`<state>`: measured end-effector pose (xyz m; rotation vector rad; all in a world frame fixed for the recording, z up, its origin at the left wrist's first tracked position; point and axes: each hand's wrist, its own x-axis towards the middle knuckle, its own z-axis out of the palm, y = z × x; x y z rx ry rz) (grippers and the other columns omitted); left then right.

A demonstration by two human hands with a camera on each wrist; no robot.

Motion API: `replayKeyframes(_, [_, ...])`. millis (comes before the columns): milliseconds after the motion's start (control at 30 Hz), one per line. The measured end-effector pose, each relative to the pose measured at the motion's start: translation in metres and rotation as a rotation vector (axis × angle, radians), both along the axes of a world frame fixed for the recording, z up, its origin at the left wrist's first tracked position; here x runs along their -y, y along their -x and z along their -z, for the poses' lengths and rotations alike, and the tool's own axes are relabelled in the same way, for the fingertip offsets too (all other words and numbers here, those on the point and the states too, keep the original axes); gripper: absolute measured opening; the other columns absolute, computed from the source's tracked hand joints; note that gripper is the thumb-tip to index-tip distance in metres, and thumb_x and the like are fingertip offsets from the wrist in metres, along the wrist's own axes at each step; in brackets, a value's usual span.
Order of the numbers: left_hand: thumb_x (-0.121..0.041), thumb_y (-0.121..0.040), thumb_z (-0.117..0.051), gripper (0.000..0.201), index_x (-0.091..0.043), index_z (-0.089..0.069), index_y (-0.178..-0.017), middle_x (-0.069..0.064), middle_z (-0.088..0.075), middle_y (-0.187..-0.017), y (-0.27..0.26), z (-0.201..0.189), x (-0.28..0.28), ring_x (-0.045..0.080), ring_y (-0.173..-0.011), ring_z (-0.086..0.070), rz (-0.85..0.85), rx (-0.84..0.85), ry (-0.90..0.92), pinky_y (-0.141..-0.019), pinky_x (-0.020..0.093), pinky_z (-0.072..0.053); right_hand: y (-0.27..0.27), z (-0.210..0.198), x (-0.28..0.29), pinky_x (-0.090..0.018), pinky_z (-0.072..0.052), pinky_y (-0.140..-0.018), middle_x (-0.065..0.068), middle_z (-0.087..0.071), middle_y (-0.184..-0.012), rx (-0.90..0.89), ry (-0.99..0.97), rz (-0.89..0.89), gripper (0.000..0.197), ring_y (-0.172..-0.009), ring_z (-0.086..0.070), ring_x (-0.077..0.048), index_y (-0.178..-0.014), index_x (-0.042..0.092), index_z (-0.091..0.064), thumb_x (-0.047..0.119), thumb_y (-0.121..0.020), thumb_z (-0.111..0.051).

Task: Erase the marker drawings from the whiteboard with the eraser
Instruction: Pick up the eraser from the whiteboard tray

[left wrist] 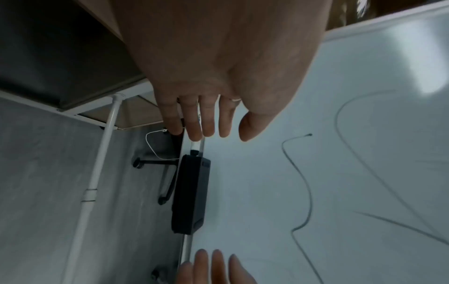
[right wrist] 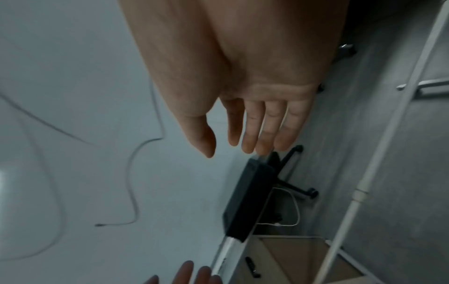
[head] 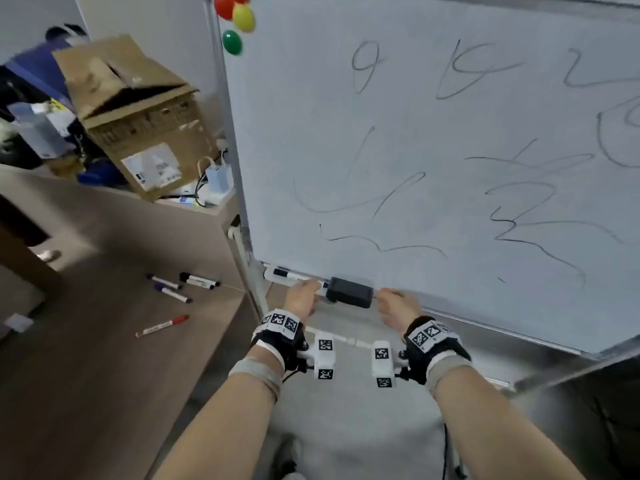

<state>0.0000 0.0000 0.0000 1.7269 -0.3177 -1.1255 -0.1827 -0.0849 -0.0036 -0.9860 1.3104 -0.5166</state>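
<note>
Head view shows the black eraser (head: 349,292) resting on the tray ledge (head: 485,327) at the bottom edge of the whiteboard (head: 415,133), with the left hand (head: 303,299) just beside its left end and the right hand (head: 398,306) just beside its right end. In both wrist views the fingers are straight and relaxed and grip nothing. The marker drawings (head: 519,216) above the eraser look wholly intact, so I judge that the erasing has not begun and the eraser is yet to be picked up.
</note>
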Motion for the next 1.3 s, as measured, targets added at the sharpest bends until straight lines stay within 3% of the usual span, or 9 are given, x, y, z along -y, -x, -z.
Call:
replayKeyframes(133, [-0.01, -0.099, -0.046, 0.012, -0.017, -0.055, -0.103, 0.007, -0.047, -0.079, -0.013, 0.025, 0.031, 0.014, -0.058, -0.036, 0.146, 0.031, -0.091, -0.054, 0.023, -0.033, -0.012, 0.034, 0.007, -0.041, -0.051, -0.099, -0.012, -0.061, -0.122, -0.083, -0.11, 0.027, 0.028, -0.117, -0.059, -0.026, -0.122, 0.008, -0.061, 0.017, -0.096, -0.066])
replayKeyframes(267, [0.004, -0.093, -0.045, 0.019, -0.011, -0.057, -0.093, 0.002, -0.039, -0.065, -0.016, 0.049, 0.047, 0.01, -0.049, -0.035, 0.379, -0.014, -0.11, -0.041, 0.017, -0.032, -0.028, 0.052, 0.014, -0.039, -0.052, -0.092, -0.013, -0.067, -0.116, -0.087, -0.109, 0.096, 0.03, -0.104, -0.061, -0.024, -0.122, 0.012, -0.059, 0.009, -0.094, -0.068])
replayKeyframes(333, [-0.001, -0.087, -0.057, 0.019, -0.01, -0.059, -0.103, 0.004, -0.055, -0.072, -0.019, 0.052, 0.05, 0.015, -0.055, -0.05, 0.43, 0.023, -0.103, -0.053, 0.02, -0.046, -0.033, 0.051, 0.013, -0.042, -0.052, -0.096, -0.008, -0.069, -0.103, -0.094, -0.09, 0.114, 0.022, -0.1, -0.063, -0.024, -0.112, 0.016, -0.061, 0.008, -0.093, -0.069])
replayKeyframes(433, [-0.029, -0.068, -0.078, 0.063, -0.014, -0.059, -0.126, 0.007, -0.07, -0.113, -0.024, 0.061, 0.056, 0.027, -0.101, -0.067, 0.492, 0.152, -0.078, -0.094, 0.04, -0.057, -0.034, 0.049, 0.015, -0.039, -0.058, -0.087, -0.004, -0.069, -0.1, -0.069, -0.084, 0.142, 0.031, -0.092, -0.066, -0.022, -0.116, 0.01, -0.062, 0.016, -0.089, -0.077])
replayKeyframes(533, [-0.018, -0.076, -0.083, 0.057, -0.012, -0.061, -0.128, 0.009, -0.07, -0.117, -0.025, 0.05, 0.055, 0.022, -0.101, -0.067, 0.52, 0.184, -0.015, -0.078, 0.027, -0.06, -0.025, 0.045, 0.017, -0.034, -0.061, -0.074, -0.008, -0.071, -0.11, -0.038, -0.11, 0.119, 0.047, -0.094, -0.07, -0.023, -0.121, 0.006, -0.064, 0.025, -0.083, -0.083])
replayKeyframes(800, [-0.031, -0.079, -0.083, 0.03, -0.011, -0.073, -0.1, 0.004, -0.062, -0.072, -0.029, -0.009, 0.03, 0.016, -0.057, -0.049, 0.271, 0.043, 0.126, -0.063, 0.03, -0.046, -0.025, 0.007, 0.013, -0.041, -0.052, -0.104, 0.003, -0.069, -0.126, 0.092, 0.041, -0.311, 0.06, -0.116, -0.066, -0.018, -0.138, 0.018, -0.058, 0.025, -0.083, -0.083])
replayKeyframes(967, [-0.04, -0.087, -0.072, 0.041, -0.014, -0.063, -0.118, 0.004, -0.073, -0.096, -0.023, -0.036, 0.01, 0.018, -0.083, -0.066, 0.057, 0.151, 0.242, -0.065, 0.025, -0.05, -0.048, -0.03, 0.005, -0.039, -0.054, -0.099, 0.0, -0.073, -0.12, 0.124, 0.206, -0.565, 0.045, -0.115, -0.068, -0.022, -0.129, 0.018, -0.067, 0.019, -0.085, -0.079])
replayKeyframes(1133, [-0.038, -0.099, -0.054, 0.039, -0.011, -0.055, -0.126, -0.002, -0.064, -0.11, -0.054, -0.083, 0.009, 0.014, -0.094, -0.061, -0.295, 0.2, 0.381, -0.088, 0.032, -0.049, -0.068, -0.083, 0.006, -0.029, -0.055, -0.085, 0.007, -0.074, -0.106, 0.122, 0.547, -0.373, 0.035, -0.101, -0.069, -0.018, -0.103, 0.032, -0.07, 0.013, -0.078, -0.085])
replayKeyframes(1300, [-0.039, -0.095, -0.053, 0.048, -0.009, -0.053, -0.132, 0.005, -0.058, -0.131, -0.109, -0.155, 0.04, 0.02, -0.121, -0.054, -0.478, 0.421, 0.519, -0.108, 0.036, -0.041, -0.087, -0.162, 0.013, -0.009, -0.048, -0.078, 0.016, -0.068, -0.105, 0.176, 0.849, -0.068, 0.049, -0.09, -0.063, 0.011, -0.119, 0.023, -0.065, 0.022, -0.076, -0.088])
